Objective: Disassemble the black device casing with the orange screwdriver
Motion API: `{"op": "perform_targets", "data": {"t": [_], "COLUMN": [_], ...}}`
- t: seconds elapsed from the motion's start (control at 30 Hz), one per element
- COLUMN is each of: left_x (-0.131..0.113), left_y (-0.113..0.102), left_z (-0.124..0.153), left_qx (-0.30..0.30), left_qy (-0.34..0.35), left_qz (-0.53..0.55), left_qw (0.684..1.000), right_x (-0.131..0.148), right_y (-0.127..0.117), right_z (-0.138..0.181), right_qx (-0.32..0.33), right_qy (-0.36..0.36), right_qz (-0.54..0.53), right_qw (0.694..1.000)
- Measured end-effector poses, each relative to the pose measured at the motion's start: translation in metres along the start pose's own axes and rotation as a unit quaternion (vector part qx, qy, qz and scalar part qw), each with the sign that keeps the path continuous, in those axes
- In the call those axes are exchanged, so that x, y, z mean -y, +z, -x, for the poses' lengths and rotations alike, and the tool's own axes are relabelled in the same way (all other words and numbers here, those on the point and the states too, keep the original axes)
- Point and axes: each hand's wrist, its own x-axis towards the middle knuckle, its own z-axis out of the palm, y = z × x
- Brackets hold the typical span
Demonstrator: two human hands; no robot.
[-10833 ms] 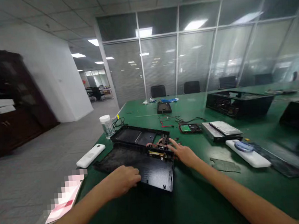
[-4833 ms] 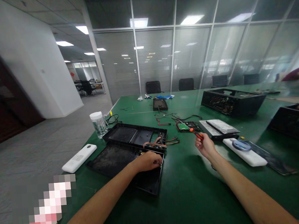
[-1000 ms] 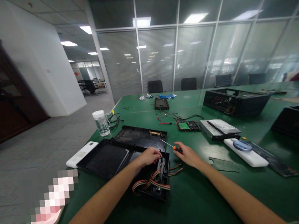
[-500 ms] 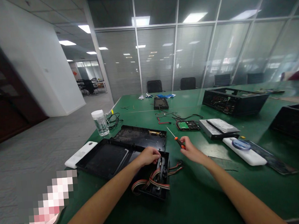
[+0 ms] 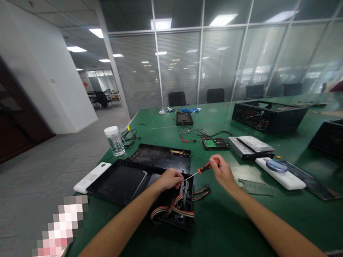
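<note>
An opened black device case lies on the green table, with a second black shell behind it. My left hand rests curled on the case's inner edge, beside a bundle of red and grey ribbon cables. My right hand grips a small orange-and-black screwdriver. Its thin shaft points left and down, with the tip close to my left fingers.
A clear jar and a white flat device sit left of the case. A green circuit board, a silver drive, a white slab and open black chassis lie to the right. Loose cables lie behind.
My right hand has turned the screwdriver from pointing up and away to pointing left and down, its tip now at the case beside my left hand. The left hand has stayed put.
</note>
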Motion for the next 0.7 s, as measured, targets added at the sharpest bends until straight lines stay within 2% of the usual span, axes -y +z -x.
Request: {"op": "perform_targets", "data": {"t": [0.17, 0.7], "left_x": [-0.002, 0.0], "left_y": [0.0, 0.002], "left_z": [0.001, -0.002], "left_qx": [0.002, -0.002], "left_qy": [0.008, -0.003], "left_qz": [-0.016, 0.01], "left_qw": [1.0, 1.0], "right_x": [-0.004, 0.007], "right_y": [0.006, -0.003], "right_z": [0.003, 0.001], "right_qx": [0.019, 0.039], "right_qy": [-0.016, -0.066], "right_qz": [0.033, 0.091], "right_qw": [0.999, 0.993]}}
